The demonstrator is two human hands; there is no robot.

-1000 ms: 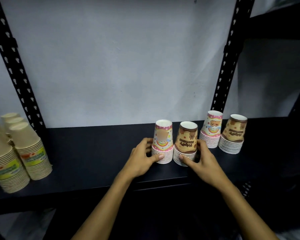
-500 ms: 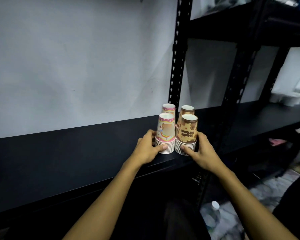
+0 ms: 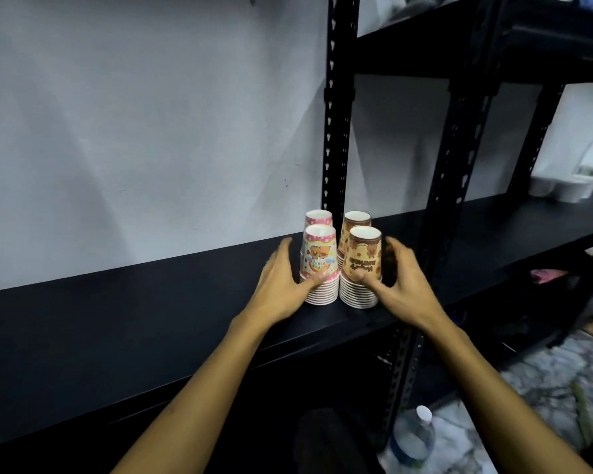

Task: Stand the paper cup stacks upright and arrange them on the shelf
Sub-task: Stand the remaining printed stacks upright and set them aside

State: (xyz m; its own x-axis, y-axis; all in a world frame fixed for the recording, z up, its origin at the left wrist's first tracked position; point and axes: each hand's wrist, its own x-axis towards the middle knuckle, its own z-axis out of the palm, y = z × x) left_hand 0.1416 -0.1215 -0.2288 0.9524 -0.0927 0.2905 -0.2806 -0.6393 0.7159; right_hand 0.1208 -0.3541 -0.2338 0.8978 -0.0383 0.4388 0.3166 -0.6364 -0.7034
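Four paper cup stacks are standing mouth-down in a tight square on the black shelf [image 3: 151, 323], just beside its upright post [image 3: 336, 107]. The left hand [image 3: 281, 285] is touching the front pink stack [image 3: 319, 268] with its thumb, fingers spread wide. The right hand [image 3: 403, 285] is touching the front brown stack [image 3: 362, 268] likewise, fingers loosely curved. The rear pink stack [image 3: 318, 217] and rear brown stack [image 3: 356, 218] are sitting directly behind

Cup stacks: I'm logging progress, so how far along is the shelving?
All four stacks stand upright in a tight block on the shelf. The left hand touches the front pink stack, the right hand the front brown stack. Only letting go seems left.
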